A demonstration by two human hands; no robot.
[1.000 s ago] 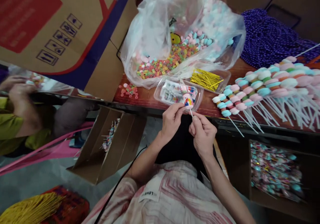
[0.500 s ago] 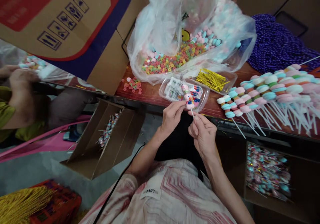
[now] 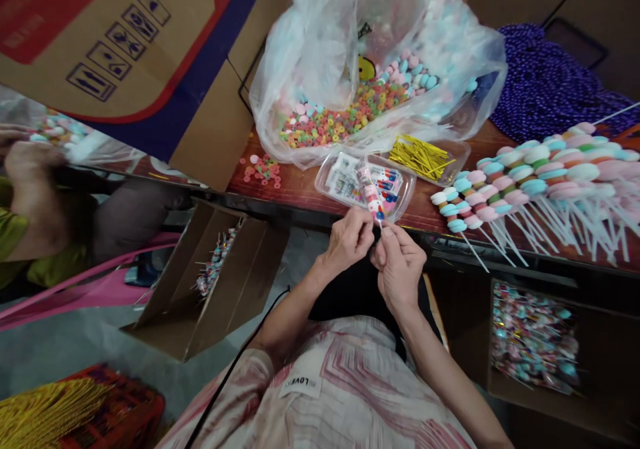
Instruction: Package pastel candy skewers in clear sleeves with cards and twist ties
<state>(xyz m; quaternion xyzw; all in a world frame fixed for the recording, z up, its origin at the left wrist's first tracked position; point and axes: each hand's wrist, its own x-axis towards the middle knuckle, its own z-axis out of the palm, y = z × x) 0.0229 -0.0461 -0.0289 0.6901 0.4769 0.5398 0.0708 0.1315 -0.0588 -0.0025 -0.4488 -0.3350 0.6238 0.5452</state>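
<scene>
A marshmallow candy skewer (image 3: 371, 192) in a printed wrapper points away from me, over a clear plastic tray (image 3: 320, 185) of small printed bags. My left hand (image 3: 351, 239) is closed at the lower end of the wrapper, fingers curled in a pinch. Close beside it, my right hand (image 3: 401, 262) pinches the white stick just below the candy. Whatever else lies between the fingertips is too small to make out. Gold twist ties (image 3: 420, 157) fill another clear tray behind. Unwrapped marshmallow skewers (image 3: 530, 175) lie in a row to the right, sticks toward me.
A clear bag (image 3: 305, 42) of gummy rings and marshmallows stands at the back; loose gummies (image 3: 261, 171) lie left. A big carton (image 3: 200, 122) blocks the left side. Cartons hold finished skewers below left (image 3: 215, 262) and below right (image 3: 535, 335). A co-worker's arm (image 3: 35, 195) shows far left.
Both hands have come slightly closer together at the base of the wrapper. My left fingers have curled in, and the right hand has shifted a little left. The view has moved slightly.
</scene>
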